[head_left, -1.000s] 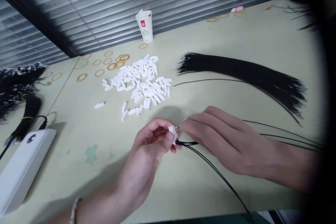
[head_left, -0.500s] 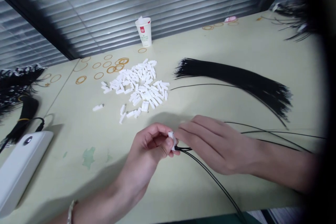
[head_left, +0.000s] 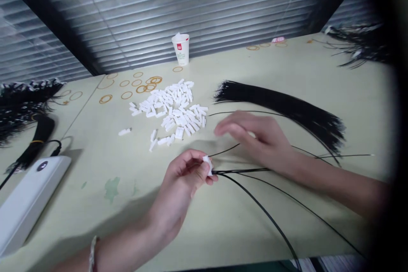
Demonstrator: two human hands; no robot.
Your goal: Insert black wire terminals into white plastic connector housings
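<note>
My left hand pinches a small white connector housing between thumb and fingers. Several black wires run out of the housing to the right, some curving down past the table's front edge. A thin wire rises from its upper end and passes behind my right hand. That hand is lifted to the right of the housing, fingers stretched out to the left and slightly blurred, with nothing visible in them. Beyond it lies a thick bundle of black wires, one loose wire along its near side.
A pile of white connector housings lies ahead of my left hand. Behind it are rubber bands and a paper cup. A white power bank and black wire bundles are at the left; more wires lie far right.
My right hand has left the wires beside the housing and moved up and away, toward the wire bundle. My left hand keeps its hold on the housing. The view has shifted slightly.
</note>
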